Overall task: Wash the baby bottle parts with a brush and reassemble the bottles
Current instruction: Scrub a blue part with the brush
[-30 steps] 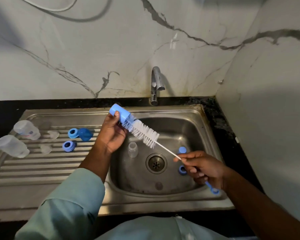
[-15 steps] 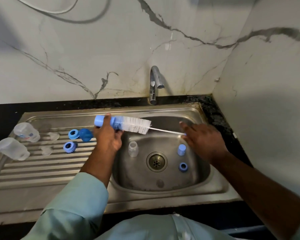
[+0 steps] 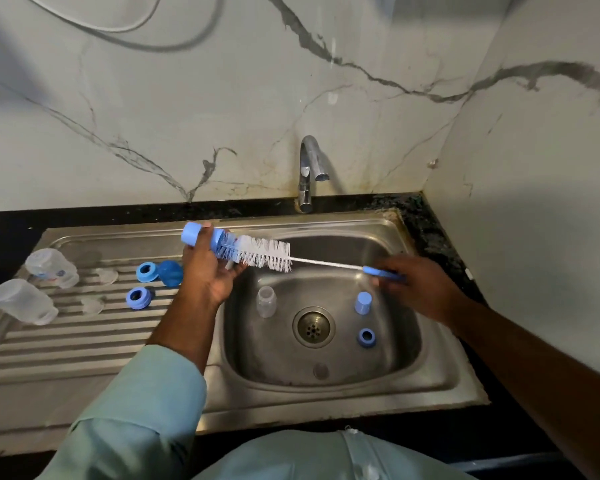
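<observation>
Left hand (image 3: 211,271) curled around one blue bottle cap (image 3: 201,236), held above the sink (image 3: 440,372) rim at the basin's 10 o'clock. Right hand (image 3: 420,289) pinches the blue handle of one bottle brush (image 3: 267,253); bristle head partly inside the cap.

Basin count: 1 clear bottle (image 3: 266,301) at 9 o'clock of the drain (image 3: 313,327), 1 blue cap (image 3: 363,302) at 2 o'clock, 1 blue ring (image 3: 367,337) at 3 o'clock.

Drainboard count: 2 clear bottles (image 3: 25,302), 2 blue rings (image 3: 138,298), 1 blue dome cap (image 3: 169,274), 2 clear teats (image 3: 93,304).
</observation>
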Demonstrator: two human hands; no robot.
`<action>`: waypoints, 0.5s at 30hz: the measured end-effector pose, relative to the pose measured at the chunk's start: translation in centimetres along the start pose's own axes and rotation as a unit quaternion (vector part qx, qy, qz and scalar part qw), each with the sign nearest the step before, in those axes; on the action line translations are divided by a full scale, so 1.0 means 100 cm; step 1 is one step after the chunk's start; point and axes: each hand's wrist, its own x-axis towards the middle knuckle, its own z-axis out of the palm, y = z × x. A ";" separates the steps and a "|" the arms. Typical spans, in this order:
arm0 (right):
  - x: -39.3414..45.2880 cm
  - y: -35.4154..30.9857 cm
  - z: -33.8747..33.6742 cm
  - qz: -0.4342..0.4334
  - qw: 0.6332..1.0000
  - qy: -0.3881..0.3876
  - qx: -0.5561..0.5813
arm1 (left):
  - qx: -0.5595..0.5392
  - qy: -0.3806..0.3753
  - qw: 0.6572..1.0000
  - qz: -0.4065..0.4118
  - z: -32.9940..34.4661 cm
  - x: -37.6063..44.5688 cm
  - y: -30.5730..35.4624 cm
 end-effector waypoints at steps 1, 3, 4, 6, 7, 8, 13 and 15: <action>-0.001 0.001 -0.003 -0.078 0.991 0.077 -0.080 | -0.012 0.015 1.000 -0.003 0.001 -0.001 -0.001; 0.003 0.005 -0.004 -0.173 0.947 0.186 -0.195 | -0.010 0.027 0.999 -0.022 0.002 -0.005 -0.006; 0.006 0.006 -0.005 -0.174 0.934 0.221 -0.219 | 0.005 0.019 0.999 -0.036 0.001 -0.007 -0.010; 0.012 0.004 -0.010 -0.112 0.950 0.211 -0.201 | 0.027 -0.019 0.998 -0.058 0.000 -0.011 -0.011; 0.013 0.000 -0.015 -0.046 0.983 0.123 -0.128 | 0.029 -0.043 0.997 -0.061 -0.002 -0.013 -0.009; 0.013 -0.005 -0.018 0.042 0.999 -0.006 0.002 | 0.034 -0.065 0.995 -0.062 -0.004 -0.012 -0.006; 0.000 -0.006 -0.010 0.018 0.998 -0.049 0.021 | 0.065 -0.060 0.994 -0.059 -0.008 -0.012 0.010; -0.004 -0.013 -0.007 -0.179 0.969 0.067 -0.154 | 0.070 0.042 0.996 -0.039 -0.007 -0.014 0.007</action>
